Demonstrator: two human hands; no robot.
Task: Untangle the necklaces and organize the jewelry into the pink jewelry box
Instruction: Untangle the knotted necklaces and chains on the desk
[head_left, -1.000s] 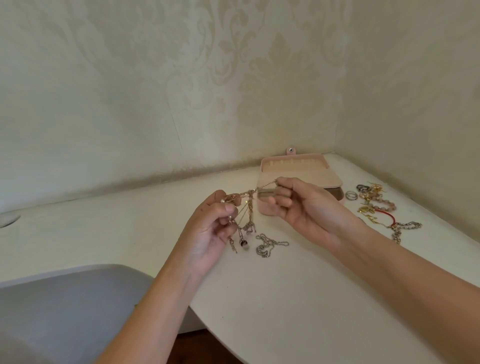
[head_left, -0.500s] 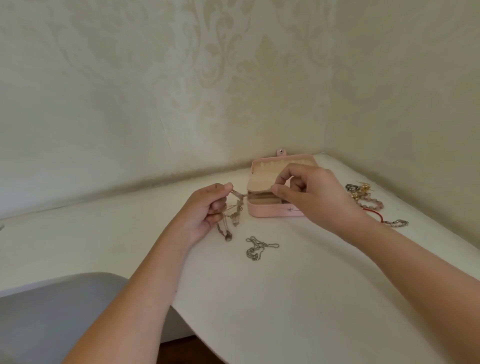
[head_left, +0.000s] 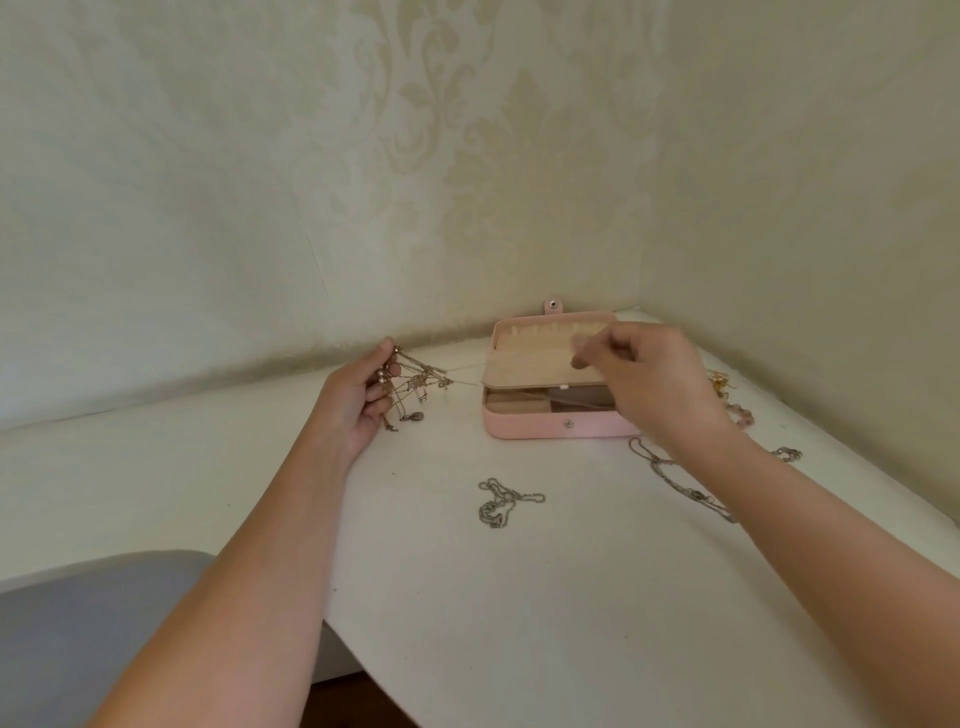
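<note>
My left hand (head_left: 358, 397) grips a tangled bunch of gold necklaces (head_left: 413, 389) with small pendants hanging from it. A thin chain runs taut from the tangle rightward to my right hand (head_left: 649, 379), whose fingers pinch its end above the open pink jewelry box (head_left: 540, 428). The box lid leans back, showing a beige inside. A silver chain (head_left: 501, 504) lies coiled on the white table in front of the box. Another silver chain (head_left: 680, 483) lies partly under my right forearm.
A pile of mixed jewelry (head_left: 732, 397) with gold and pink beads sits to the right of the box, partly hidden by my right hand. The white table (head_left: 519, 597) fits into a wallpapered corner. A grey chair seat (head_left: 104, 613) lies at lower left.
My hands have moved apart, the right one going right over the box, drawing one thin chain taut out of the tangle. A long silver chain now shows by my right forearm.
</note>
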